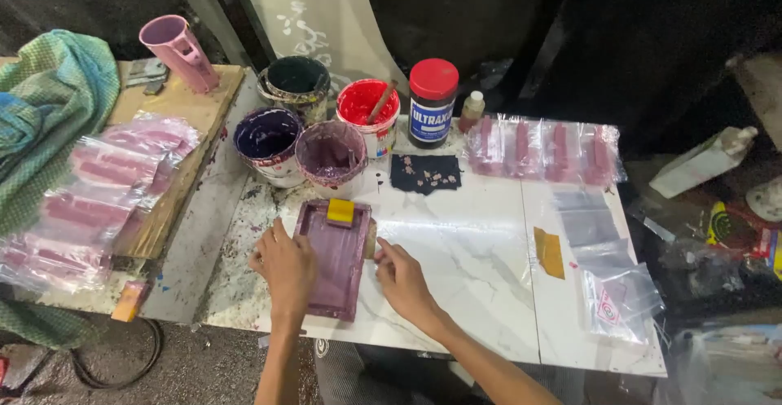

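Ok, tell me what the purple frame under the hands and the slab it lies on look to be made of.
Purple frame: probably wood or plastic, matte and coated in dried purple ink, so the base is unclear. Slab: looks like polished marble or marble-look tile, white with grey veins and a glossy reflection. Left hand rests on the frame; right hand beside it.

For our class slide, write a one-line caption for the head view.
Both hands, left and right, steady a purple printing frame on a marble-patterned table beside paint tubs.

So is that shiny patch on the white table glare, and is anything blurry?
Head view: yes, glare streaks the white marble table beside the purple tray; the background is dark; the left hand and right hand look slightly soft, and the plastic bags reflect light.
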